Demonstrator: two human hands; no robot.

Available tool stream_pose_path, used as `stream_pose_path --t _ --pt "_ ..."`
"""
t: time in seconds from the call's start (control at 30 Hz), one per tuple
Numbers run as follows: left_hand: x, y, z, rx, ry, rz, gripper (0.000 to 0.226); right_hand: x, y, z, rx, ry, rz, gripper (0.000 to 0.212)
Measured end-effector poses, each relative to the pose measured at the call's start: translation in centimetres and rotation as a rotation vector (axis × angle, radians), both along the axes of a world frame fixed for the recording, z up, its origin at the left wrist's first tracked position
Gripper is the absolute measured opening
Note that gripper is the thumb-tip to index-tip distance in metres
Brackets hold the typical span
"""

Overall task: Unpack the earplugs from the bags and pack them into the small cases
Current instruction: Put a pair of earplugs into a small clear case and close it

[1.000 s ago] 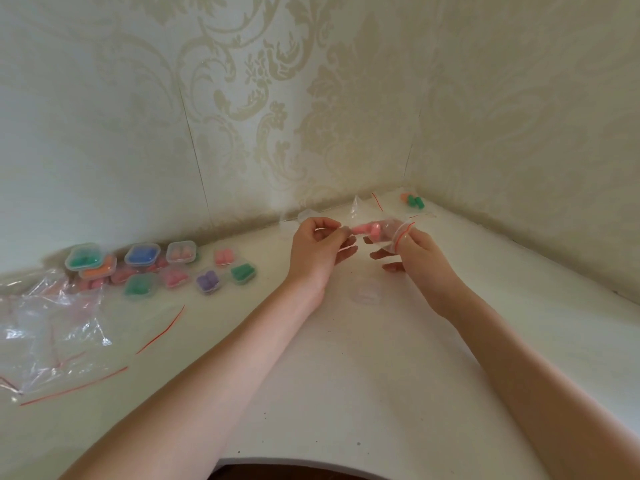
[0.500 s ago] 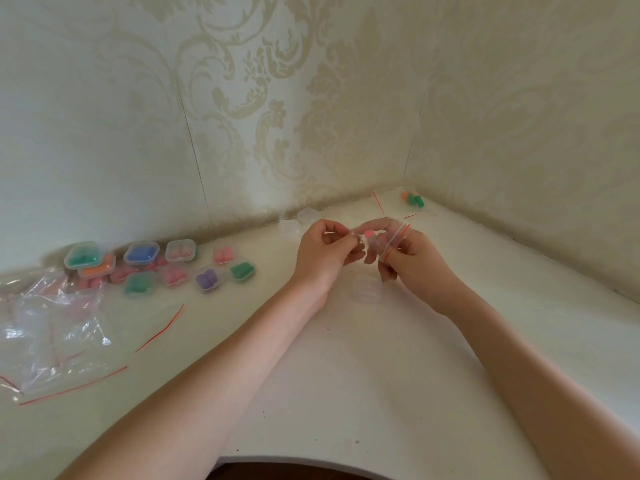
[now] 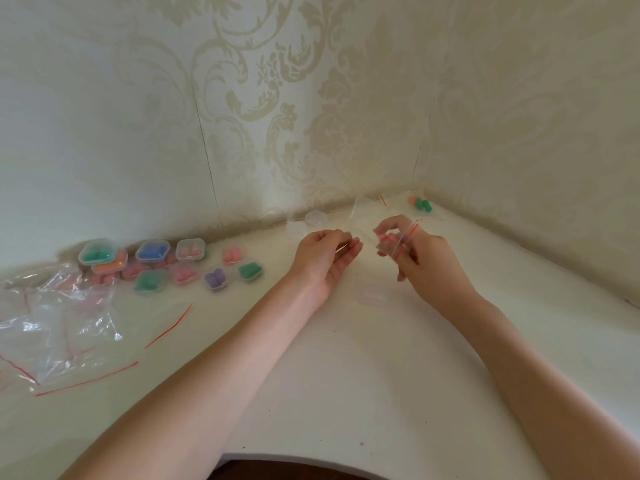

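Right hand (image 3: 420,258) pinches bag (image 3: 401,242), pink earplug apparently inside; left hand (image 3: 323,252) curled, contents unclear.

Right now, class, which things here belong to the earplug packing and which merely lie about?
In use: small bag in right hand; left hand; empty clear case; bagged earplugs.
Lying about: filled cases; emptied bags.

The wall (image 3: 277,116) wears cream wallpaper with a pale gold damask scroll pattern. The table (image 3: 346,375) is plain white. Small clear plastic cases (image 3: 152,251) hold green, blue, orange, pink and purple earplugs. The clear plastic bags (image 3: 59,327) carry thin red seal lines.
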State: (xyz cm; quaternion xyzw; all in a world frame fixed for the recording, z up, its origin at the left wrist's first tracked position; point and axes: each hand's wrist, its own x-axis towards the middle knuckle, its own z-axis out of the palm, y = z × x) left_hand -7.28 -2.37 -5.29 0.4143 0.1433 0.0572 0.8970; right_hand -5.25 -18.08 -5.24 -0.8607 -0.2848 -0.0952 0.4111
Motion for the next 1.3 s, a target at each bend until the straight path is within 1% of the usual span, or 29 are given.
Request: stream_pose_path --t 0.07,0.2,0.27,0.43,0.57,0.63,0.67,0.77,0.87,1.0,1.1,1.17,1.23,1.27,1.3 --pt "0.0 0.0 -0.1 -0.015 0.017 0.016 0.016 -0.1 0.2 -0.2 0.012 0.016 -0.002 0.012" --pt "0.1 0.0 -0.3 -0.003 0.006 0.067 0.02 -0.4 0.9 -0.2 0.131 0.116 -0.029 0.014" --pt "0.1 0.0 -0.4 0.036 0.007 0.098 0.023 -0.6 1.1 0.0 0.162 0.152 -0.027 0.018" --pt "0.3 0.1 -0.8 0.166 0.032 0.178 0.024 -1.1 1.4 0.2 0.156 0.167 0.002 0.021" --pt "0.2 0.2 -1.0 0.223 0.025 0.255 0.024 -0.7 1.6 0.1 0.287 0.421 0.062 0.017" --pt "0.1 0.1 -1.1 0.26 0.03 0.284 0.024 -0.5 1.5 0.1 0.318 0.465 0.07 0.021" --pt "0.0 0.0 -1.1 0.281 0.035 0.303 0.024 -0.4 1.5 0.1 0.304 0.448 0.064 0.022" --pt "-0.1 0.1 -1.2 0.357 0.037 0.376 0.025 -0.6 1.6 -0.1 0.201 0.315 0.069 0.022" --pt "-0.2 0.2 -1.3 0.43 0.043 0.442 0.026 -0.9 1.9 -0.1 0.164 0.238 0.095 0.02" --pt "-0.4 0.0 -1.2 0.469 0.024 0.523 0.027 -0.7 1.6 0.5 0.019 0.068 0.141 0.023" --pt "-0.5 -0.1 -1.3 0.495 0.001 0.564 0.029 -0.7 1.6 0.7 0.04 0.1 0.098 0.022" --pt "-0.4 -0.2 -1.5 0.496 -0.004 0.57 0.029 -0.8 2.0 0.6 0.06 0.112 0.097 0.018" --pt "-0.1 0.0 -1.5 0.482 0.013 0.549 0.027 -0.9 2.2 0.4 0.02 -0.002 0.095 0.019" --pt "0.0 0.2 -1.2 0.446 0.023 0.512 0.023 -0.8 2.1 0.3 0.004 -0.056 0.079 0.022" --pt "0.2 0.5 -0.9 0.369 0.025 0.447 0.018 -0.7 1.9 0.3 0.005 -0.081 0.052 0.024"
